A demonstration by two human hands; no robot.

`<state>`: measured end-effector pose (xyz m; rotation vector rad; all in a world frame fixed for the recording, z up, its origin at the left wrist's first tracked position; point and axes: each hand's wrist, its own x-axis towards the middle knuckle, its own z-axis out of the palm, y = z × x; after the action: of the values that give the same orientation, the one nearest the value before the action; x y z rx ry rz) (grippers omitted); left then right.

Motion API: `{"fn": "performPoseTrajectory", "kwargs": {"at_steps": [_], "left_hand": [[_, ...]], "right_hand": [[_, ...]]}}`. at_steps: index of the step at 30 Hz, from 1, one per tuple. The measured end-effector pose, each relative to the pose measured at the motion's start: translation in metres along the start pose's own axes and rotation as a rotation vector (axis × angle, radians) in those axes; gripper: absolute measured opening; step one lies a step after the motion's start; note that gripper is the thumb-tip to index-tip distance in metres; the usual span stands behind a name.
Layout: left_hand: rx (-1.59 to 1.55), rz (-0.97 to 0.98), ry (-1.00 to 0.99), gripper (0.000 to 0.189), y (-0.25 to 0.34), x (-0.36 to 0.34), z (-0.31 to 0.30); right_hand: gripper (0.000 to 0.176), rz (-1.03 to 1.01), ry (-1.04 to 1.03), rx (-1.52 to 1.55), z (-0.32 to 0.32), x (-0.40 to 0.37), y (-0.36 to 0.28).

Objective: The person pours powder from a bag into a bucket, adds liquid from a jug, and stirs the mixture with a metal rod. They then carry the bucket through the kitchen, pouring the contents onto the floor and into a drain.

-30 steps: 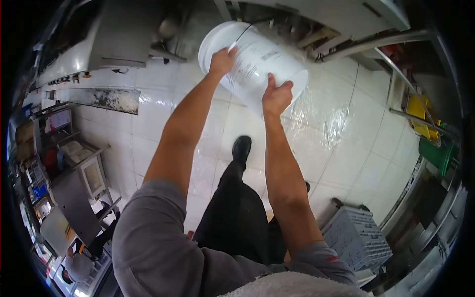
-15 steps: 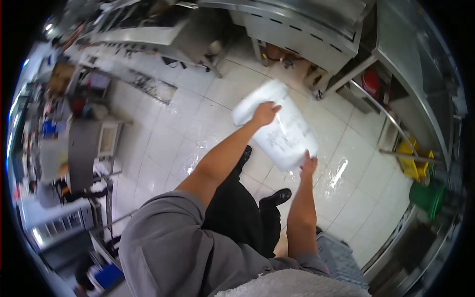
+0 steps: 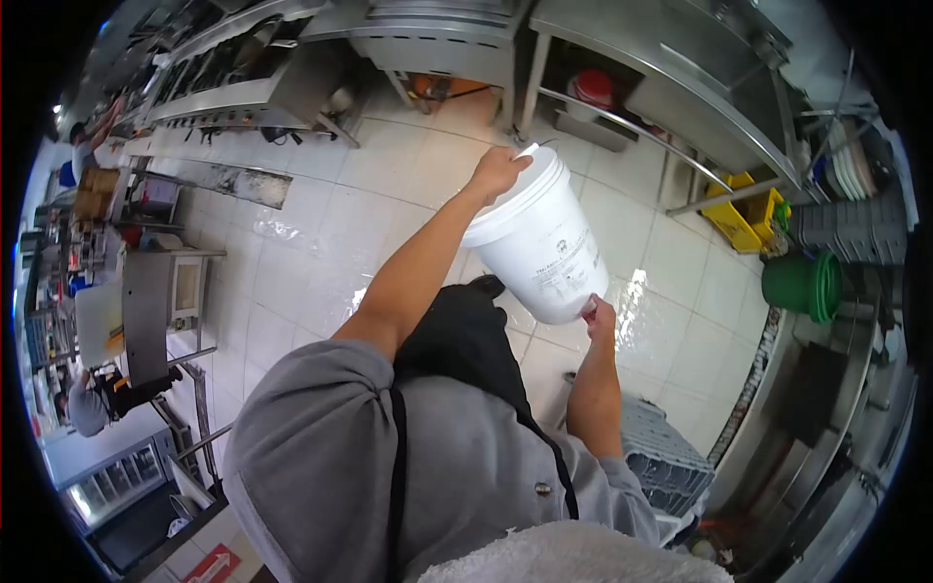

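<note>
A white plastic bucket (image 3: 549, 255) with printed dark lettering hangs tilted in front of me, above the wet tiled floor. Its mouth points to the upper left and part of the inside shows. At the mouth, my left hand (image 3: 498, 175) is closed on the rim, beside a short white strip that looks like part of the handle. My right hand (image 3: 600, 319) grips the bucket's bottom edge at the lower right, thumb against the side.
Steel counters (image 3: 661, 58) line the far side, with a red bucket (image 3: 590, 89) beneath. To the right are a yellow plastic container (image 3: 743, 216), a green tub (image 3: 812, 285) and grey crates (image 3: 841, 228). A grey crate (image 3: 666, 457) stands near my right side. People (image 3: 89, 403) work at left.
The view has swung right, bringing more of the counters and green tub in. The bucket has turned so its mouth and lettering show more; both hands still hold it.
</note>
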<state>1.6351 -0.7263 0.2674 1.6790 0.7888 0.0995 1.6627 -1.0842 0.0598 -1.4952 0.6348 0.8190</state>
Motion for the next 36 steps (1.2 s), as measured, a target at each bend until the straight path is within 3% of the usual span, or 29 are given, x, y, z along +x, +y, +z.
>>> {"fn": "performPoseTrajectory", "kwargs": {"at_steps": [2,4,7,11,12,13,14,15,17,19,20,21,22,24,27,29,31,32,33,34,36], "left_hand": [[0.03,-0.002,-0.022,0.026,0.013,-0.003,0.033],[0.024,0.08,-0.054,0.026,0.01,-0.001,0.069],[0.093,0.105,-0.087,0.026,0.05,-0.014,0.106],[0.037,0.068,-0.194,0.023,0.056,0.007,0.169],[0.09,0.17,-0.213,0.021,0.049,0.011,0.193],[0.032,0.108,-0.26,0.022,0.043,0.005,0.217],[0.156,0.167,-0.317,0.022,0.039,-0.001,0.238],[0.18,0.024,-0.385,0.023,0.044,-0.015,0.256],[0.259,0.021,-0.468,0.031,0.036,-0.03,0.29],[0.257,-0.015,-0.538,0.038,0.037,-0.044,0.303],[0.259,-0.013,-0.525,0.038,0.037,-0.044,0.309],[0.282,0.187,-0.462,0.038,0.035,-0.047,0.312],[0.304,0.377,-0.394,0.038,0.03,-0.054,0.312],[0.339,0.411,-0.355,0.037,0.027,-0.059,0.292],[0.319,0.452,-0.207,0.029,0.006,-0.071,0.245],[0.047,0.234,-0.124,0.022,-0.013,-0.09,0.202],[0.417,0.119,0.025,0.014,-0.102,-0.09,0.156],[0.248,-0.169,0.058,0.012,-0.113,-0.105,0.133],[0.237,-0.038,0.2,0.011,-0.162,-0.113,0.117],[0.14,-0.32,0.214,0.011,-0.15,-0.129,0.098],[-0.327,-0.496,0.279,0.02,-0.173,-0.146,0.064]], "right_hand": [[0.025,0.034,0.012,0.091,-0.021,0.004,-0.014],[0.044,0.069,0.026,0.132,-0.043,0.004,-0.022],[0.054,0.167,0.09,0.218,-0.07,0.011,-0.042],[0.043,0.154,0.107,0.101,-0.103,0.027,-0.091],[0.045,0.018,0.051,-0.052,-0.104,0.03,-0.11],[0.048,-0.108,-0.004,-0.206,-0.102,0.025,-0.126],[0.051,-0.194,0.055,-0.338,-0.099,0.023,-0.144],[0.051,-0.195,0.052,-0.341,-0.093,0.01,-0.166],[0.051,-0.248,0.085,-0.338,-0.077,-0.025,-0.203],[0.046,-0.302,-0.054,-0.165,-0.065,-0.031,-0.216],[0.032,-0.276,-0.229,0.05,-0.058,-0.028,-0.22],[0.032,-0.275,-0.245,0.048,-0.054,-0.014,-0.222],[0.023,-0.258,-0.326,0.178,-0.05,0.002,-0.217],[0.006,-0.159,-0.381,0.369,-0.031,-0.007,-0.23],[0.006,-0.171,-0.327,0.302,-0.016,0.021,-0.226],[0.004,-0.17,-0.312,0.268,-0.007,0.037,-0.219],[0.005,-0.159,-0.244,0.137,0.0,0.044,-0.218],[0.006,-0.143,-0.246,0.106,0.004,0.04,-0.219],[0.006,-0.158,-0.248,0.076,0.005,0.041,-0.221],[0.006,-0.172,-0.251,0.043,0.007,0.048,-0.22],[0.005,-0.205,-0.24,-0.026,0.014,0.054,-0.22]]}}
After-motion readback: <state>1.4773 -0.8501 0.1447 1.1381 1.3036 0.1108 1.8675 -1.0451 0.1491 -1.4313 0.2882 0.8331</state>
